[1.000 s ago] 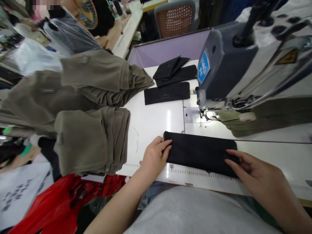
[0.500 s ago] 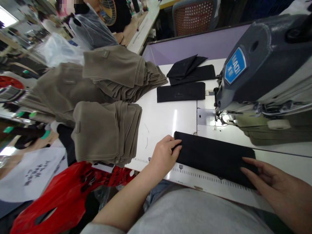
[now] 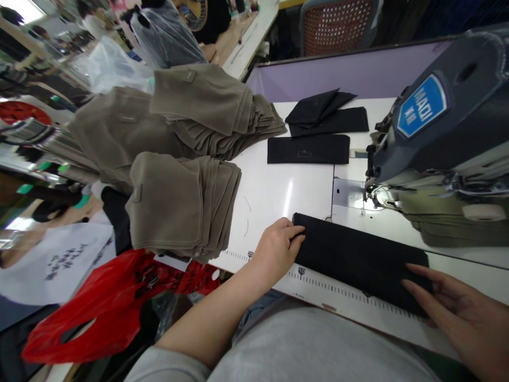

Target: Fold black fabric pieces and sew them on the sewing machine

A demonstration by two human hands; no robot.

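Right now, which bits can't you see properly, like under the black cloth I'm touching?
In the head view:
- Under the black cloth: hidden by the cloth itself, so also whether fingertips of your left hand are tucked there.
- Your right hand's arm: cut off by the picture's edge.
- Back of the sewing machine: past the right edge.
- Writing on the white sheet: too blurred to read.

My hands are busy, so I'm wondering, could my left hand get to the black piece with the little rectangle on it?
Probably yes: only bare white tabletop separates the left hand from the marked piece, though that hand is holding the folded strip.
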